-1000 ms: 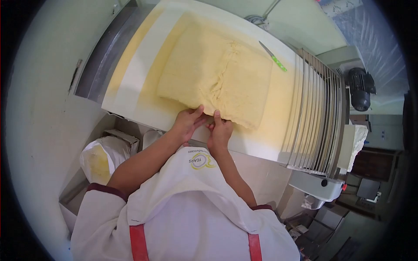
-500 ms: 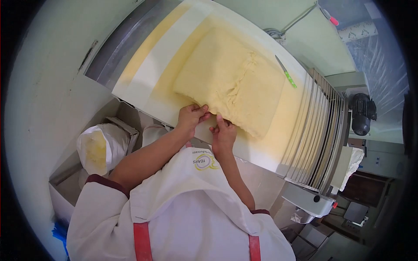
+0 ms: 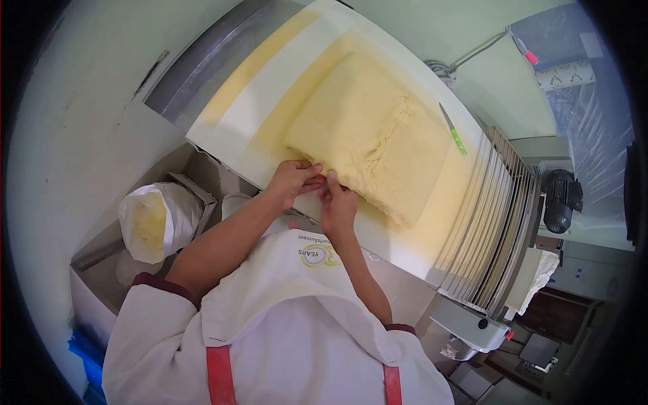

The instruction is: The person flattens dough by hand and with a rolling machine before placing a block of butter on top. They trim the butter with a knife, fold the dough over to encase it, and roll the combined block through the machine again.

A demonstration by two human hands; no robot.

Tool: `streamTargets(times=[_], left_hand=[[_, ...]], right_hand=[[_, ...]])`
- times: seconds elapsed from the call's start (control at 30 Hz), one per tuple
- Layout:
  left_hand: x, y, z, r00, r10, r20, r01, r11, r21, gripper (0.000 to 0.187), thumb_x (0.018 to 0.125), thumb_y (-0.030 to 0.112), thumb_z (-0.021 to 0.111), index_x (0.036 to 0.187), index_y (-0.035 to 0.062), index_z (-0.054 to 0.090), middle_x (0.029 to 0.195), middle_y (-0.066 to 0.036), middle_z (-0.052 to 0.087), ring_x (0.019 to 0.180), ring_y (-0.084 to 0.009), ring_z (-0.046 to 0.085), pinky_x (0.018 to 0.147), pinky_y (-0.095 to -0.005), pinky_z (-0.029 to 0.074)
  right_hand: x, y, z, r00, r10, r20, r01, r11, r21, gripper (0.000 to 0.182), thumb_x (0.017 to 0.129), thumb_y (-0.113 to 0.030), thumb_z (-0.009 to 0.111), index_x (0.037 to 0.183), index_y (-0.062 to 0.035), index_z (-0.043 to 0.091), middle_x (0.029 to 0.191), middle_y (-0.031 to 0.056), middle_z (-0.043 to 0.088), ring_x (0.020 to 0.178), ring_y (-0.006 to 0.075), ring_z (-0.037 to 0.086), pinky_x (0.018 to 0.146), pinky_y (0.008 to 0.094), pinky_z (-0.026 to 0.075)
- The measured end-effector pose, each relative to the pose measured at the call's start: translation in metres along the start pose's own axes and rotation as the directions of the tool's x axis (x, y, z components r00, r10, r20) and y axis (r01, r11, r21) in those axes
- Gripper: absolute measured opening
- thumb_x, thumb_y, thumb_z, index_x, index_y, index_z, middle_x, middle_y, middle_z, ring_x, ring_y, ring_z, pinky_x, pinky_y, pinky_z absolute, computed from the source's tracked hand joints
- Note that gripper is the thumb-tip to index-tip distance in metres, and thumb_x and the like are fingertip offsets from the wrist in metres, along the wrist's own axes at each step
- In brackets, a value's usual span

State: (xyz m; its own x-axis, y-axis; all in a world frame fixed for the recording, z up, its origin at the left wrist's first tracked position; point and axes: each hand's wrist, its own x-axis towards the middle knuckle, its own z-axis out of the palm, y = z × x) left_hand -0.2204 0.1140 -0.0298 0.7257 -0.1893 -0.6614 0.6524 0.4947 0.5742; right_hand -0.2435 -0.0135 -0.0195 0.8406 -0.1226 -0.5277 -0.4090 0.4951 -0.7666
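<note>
A thick folded slab of pale yellow dough (image 3: 344, 111) lies on the white conveyor belt (image 3: 266, 77), a rough seam running across its top. Its near edge is pinched between the thumb and fingers of my left hand (image 3: 295, 182). Close beside it, my right hand (image 3: 339, 202) pinches the same edge, thumb on top and the other fingers curled below. The two hands almost touch. Beyond the dough's right side rests a small knife with a green handle (image 3: 458, 140).
A metal wire grid (image 3: 482, 216) spans the belt's right end, with a dark motor (image 3: 559, 199) behind it. At the lower left stands an opened white sack (image 3: 182, 214) with yellowish powder inside. A cable (image 3: 466, 61) hangs along the far wall.
My right hand has shifted left along the dough's near edge, closer to my left hand. The whole view has moved slightly, so the dough appears farther right and lower.
</note>
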Motion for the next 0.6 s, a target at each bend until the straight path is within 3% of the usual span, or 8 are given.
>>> streamTargets(times=[0.1, 0.2, 0.3, 0.4, 0.5, 0.6], left_hand=[[-0.009, 0.018, 0.005, 1.000, -0.017, -0.017, 0.015, 0.991, -0.132, 0.023, 0.089, 0.017, 0.069, 0.099, -0.0030, 0.062, 0.092, -0.010, 0.067, 0.082, -0.0185, 0.066, 0.077, -0.0288, 0.056], [0.002, 0.005, -0.002, 0.986, 0.116, -0.119, -0.115, 0.993, 0.012, 0.033, 0.088, 0.025, 0.071, 0.102, -0.0035, 0.061, 0.096, -0.012, 0.066, 0.088, -0.0203, 0.066, 0.082, -0.0313, 0.055], [0.003, 0.005, -0.013, 0.990, 0.129, -0.064, -0.124, 0.989, 0.083, 0.039, 0.089, 0.030, 0.069, 0.105, -0.0040, 0.061, 0.100, -0.013, 0.066, 0.093, -0.0203, 0.064, 0.087, -0.0328, 0.052], [-0.006, 0.017, -0.013, 0.999, -0.007, -0.032, 0.010, 0.997, 0.077, 0.030, 0.089, 0.023, 0.070, 0.099, -0.0037, 0.063, 0.092, -0.011, 0.067, 0.080, -0.0189, 0.066, 0.076, -0.0288, 0.056], [0.003, 0.017, -0.016, 0.994, 0.099, -0.046, -0.104, 0.987, -0.124, 0.027, 0.089, 0.021, 0.069, 0.099, -0.0035, 0.062, 0.092, -0.011, 0.067, 0.080, -0.0187, 0.067, 0.075, -0.0274, 0.056], [0.007, 0.013, -0.021, 0.974, 0.175, -0.142, -0.168, 0.984, 0.062, 0.035, 0.088, 0.028, 0.071, 0.101, -0.0035, 0.062, 0.094, -0.012, 0.067, 0.083, -0.0193, 0.066, 0.079, -0.0290, 0.056]], right_hand=[[-0.011, -0.004, 0.012, 0.994, -0.036, -0.104, 0.039, 0.999, 0.032, 0.017, 0.088, -0.013, 0.068, 0.103, -0.0104, 0.060, 0.088, -0.0024, 0.061, 0.067, 0.0086, 0.054, 0.059, 0.0275, 0.047], [-0.012, -0.003, 0.009, 0.998, 0.032, -0.048, -0.034, 0.999, -0.034, 0.015, 0.089, -0.013, 0.068, 0.101, -0.0110, 0.059, 0.081, -0.0038, 0.059, 0.062, 0.0075, 0.050, 0.056, 0.0272, 0.045], [0.000, 0.002, 0.010, 0.986, 0.164, 0.011, -0.162, 0.982, -0.091, 0.014, 0.089, -0.013, 0.068, 0.099, -0.0119, 0.059, 0.077, -0.0049, 0.057, 0.058, 0.0064, 0.047, 0.054, 0.0265, 0.043], [0.001, 0.003, 0.015, 0.996, 0.082, -0.032, -0.082, 0.997, 0.009, 0.013, 0.089, -0.014, 0.068, 0.098, -0.0120, 0.059, 0.076, -0.0050, 0.056, 0.055, 0.0063, 0.044, 0.052, 0.0262, 0.042], [-0.005, 0.000, 0.018, 0.998, 0.070, -0.007, -0.070, 0.998, 0.000, 0.016, 0.089, -0.013, 0.067, 0.102, -0.0082, 0.059, 0.079, -0.0035, 0.056, 0.059, 0.0078, 0.049, 0.051, 0.0255, 0.045], [-0.001, 0.005, 0.014, 0.988, 0.129, 0.080, -0.124, 0.991, -0.056, 0.017, 0.089, -0.016, 0.068, 0.102, -0.0081, 0.059, 0.079, -0.0030, 0.056, 0.057, 0.0084, 0.048, 0.052, 0.0261, 0.047]])
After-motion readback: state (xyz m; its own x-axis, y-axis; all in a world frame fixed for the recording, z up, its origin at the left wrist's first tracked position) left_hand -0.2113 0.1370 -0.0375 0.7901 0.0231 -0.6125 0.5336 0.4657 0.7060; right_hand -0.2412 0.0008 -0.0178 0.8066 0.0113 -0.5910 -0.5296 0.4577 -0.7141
